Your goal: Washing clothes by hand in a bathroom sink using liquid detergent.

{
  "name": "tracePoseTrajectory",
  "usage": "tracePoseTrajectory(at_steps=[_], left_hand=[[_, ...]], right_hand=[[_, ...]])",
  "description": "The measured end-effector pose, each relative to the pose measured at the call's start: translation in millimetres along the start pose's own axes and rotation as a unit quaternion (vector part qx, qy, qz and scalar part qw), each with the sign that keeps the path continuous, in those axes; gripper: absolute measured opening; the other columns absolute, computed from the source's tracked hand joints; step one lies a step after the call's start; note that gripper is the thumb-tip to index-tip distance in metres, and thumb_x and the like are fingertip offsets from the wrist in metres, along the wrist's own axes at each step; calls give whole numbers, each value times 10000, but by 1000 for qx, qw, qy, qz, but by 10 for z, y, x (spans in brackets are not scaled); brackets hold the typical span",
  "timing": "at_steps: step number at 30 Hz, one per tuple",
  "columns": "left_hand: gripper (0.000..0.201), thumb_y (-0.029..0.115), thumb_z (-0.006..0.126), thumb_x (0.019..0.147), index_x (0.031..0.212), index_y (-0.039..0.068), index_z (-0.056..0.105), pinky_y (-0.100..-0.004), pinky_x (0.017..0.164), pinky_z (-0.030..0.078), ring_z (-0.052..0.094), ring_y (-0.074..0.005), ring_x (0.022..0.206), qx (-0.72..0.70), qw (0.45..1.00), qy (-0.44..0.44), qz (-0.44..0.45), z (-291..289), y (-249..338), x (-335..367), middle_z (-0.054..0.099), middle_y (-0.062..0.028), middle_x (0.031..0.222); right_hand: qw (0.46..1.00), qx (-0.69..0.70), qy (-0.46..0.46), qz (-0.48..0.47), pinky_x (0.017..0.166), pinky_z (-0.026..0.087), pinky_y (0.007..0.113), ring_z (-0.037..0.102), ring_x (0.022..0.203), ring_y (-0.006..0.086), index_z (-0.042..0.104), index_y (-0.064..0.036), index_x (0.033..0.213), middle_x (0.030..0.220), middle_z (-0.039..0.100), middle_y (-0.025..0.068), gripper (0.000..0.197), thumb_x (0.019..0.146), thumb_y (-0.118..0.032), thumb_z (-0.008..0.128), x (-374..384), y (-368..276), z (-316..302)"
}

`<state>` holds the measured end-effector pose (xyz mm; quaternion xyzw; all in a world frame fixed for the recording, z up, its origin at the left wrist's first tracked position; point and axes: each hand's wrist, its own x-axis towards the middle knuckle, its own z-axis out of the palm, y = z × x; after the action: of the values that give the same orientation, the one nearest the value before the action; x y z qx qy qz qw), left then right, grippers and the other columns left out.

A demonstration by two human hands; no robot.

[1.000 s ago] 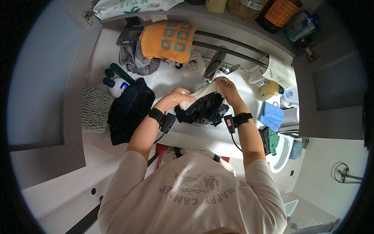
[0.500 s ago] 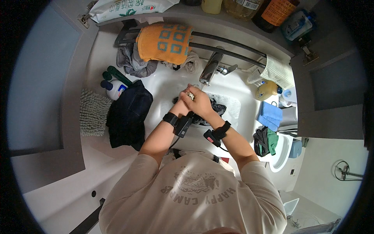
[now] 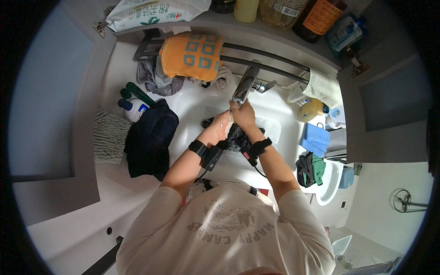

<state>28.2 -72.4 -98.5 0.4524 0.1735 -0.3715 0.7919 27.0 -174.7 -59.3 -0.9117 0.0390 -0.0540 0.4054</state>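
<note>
Both my hands are over the white sink (image 3: 190, 121), just below the spout of the chrome faucet (image 3: 245, 86). My right hand (image 3: 244, 115) is closed, its knuckles right under the spout. Beside it, my left hand (image 3: 219, 128) looks wet, with its fingers drawn together. A small pale piece (image 3: 230, 122) shows between the two hands, too hidden to name. Dark wet cloth (image 3: 237, 139) lies in soapy water beneath them.
Left of the sink lie dark folded jeans (image 3: 158, 121), a white bottle (image 3: 134, 110) and a grey shaggy mat (image 3: 110, 136). An orange towel (image 3: 191, 56) hangs on the black rail above. At right are a yellow bottle (image 3: 311, 110) and blue cloth (image 3: 315, 139).
My hands, clasped together before, have come apart slightly. The right hand has moved up and right to the spout; the left has lowered a little.
</note>
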Motion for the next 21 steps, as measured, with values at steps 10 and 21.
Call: tracePoseTrajectory(at_steps=[10,21], left_hand=[[243,182,586,820,982,9,534,-260,722,465,578,-143,802,15,986,-143,84,-152,456,-398,584,-56,928],[319,319,636,774,864,19,574,-260,603,402,510,-115,680,295,905,194,238,-377,390,-202,584,-44,770]], right_hand=[[920,313,-190,137,617,413,221,497,675,84,603,-11,917,803,584,11,304,795,-289,620,111,307,-550],[920,378,-55,82,578,398,217,477,646,71,591,-9,910,735,558,-14,203,813,-187,605,-39,250,-491]])
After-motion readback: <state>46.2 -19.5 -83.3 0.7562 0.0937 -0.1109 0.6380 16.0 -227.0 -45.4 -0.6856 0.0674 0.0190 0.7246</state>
